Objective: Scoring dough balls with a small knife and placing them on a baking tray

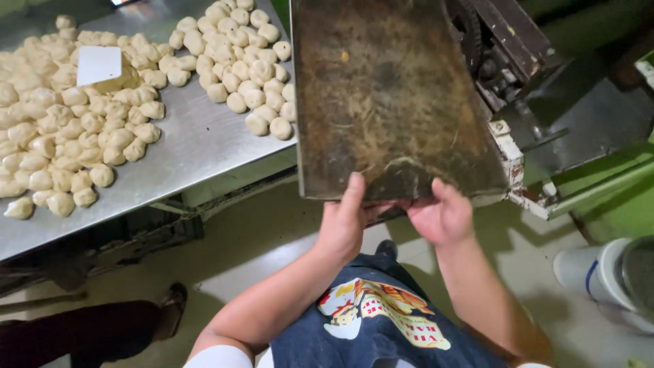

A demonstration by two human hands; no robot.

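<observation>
We held a dark, flat metal tray [392,95], rectangular, its surface scorched brown and black with scratches and a small yellow speck, filling the upper middle of the frame and tilting away from us. Our left hand [344,221] gripped its near edge with the thumb pressed on top, and our right hand [441,215] clasped the same edge just beside it, fingers curled under. To the left, in the upper left of the frame, a smooth, shiny steel table [197,143] carried heaps of pale, rounded dough balls [242,58], with a white plastic scraper [99,65] lying among them. Behind the tray's right edge stood a worn machine [507,51] with chipped paint. A white bucket [599,276] sat at lower right, another person's shoe [172,310] at lower left.
</observation>
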